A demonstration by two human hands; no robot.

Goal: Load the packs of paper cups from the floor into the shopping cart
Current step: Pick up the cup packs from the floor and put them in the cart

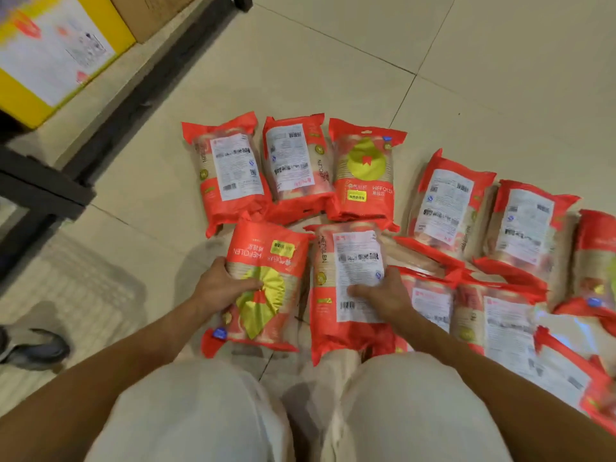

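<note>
Now mid-pickup, lower centre, left hand [221, 288] grips the yellow-emblem pack [266, 251], right hand [381, 295] the label-up pack [350, 258]; next, probably lifting both into the cart.

Left hand [221, 288] and right hand [383, 295] grip red packs [266, 248].

Cup packs [363, 175] on floor [333, 68], rack [43, 191] L.
</note>
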